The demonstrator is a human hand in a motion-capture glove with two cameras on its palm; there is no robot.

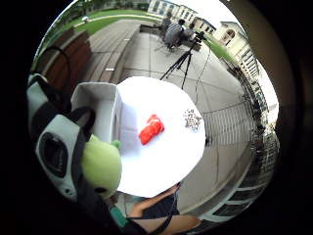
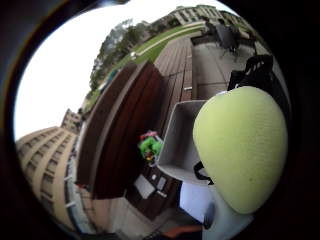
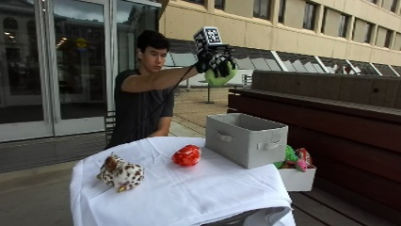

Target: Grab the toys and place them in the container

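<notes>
In the outside view my gloved right hand [image 3: 215, 61] is raised high above the grey fabric container [image 3: 245, 138] and grips a light green soft toy [image 3: 220, 78]. That toy fills much of the thumb side palm view as the green toy [image 2: 241, 149] and shows beside the strap in the other palm view as the green toy [image 1: 101, 165]. A red toy [image 3: 187, 155] lies mid-table on the white cloth [image 3: 188, 188]; the red toy [image 1: 151, 129] also shows from above. A brown-spotted white plush [image 3: 120, 174] sits near the table's left corner.
The container [image 1: 100, 110] stands at the table's right edge, open and grey inside. Beside it, off the table, a small white box [image 3: 297, 178] holds green and pink toys [image 3: 293, 157]. A dark wooden bench wall [image 3: 325, 101] runs behind.
</notes>
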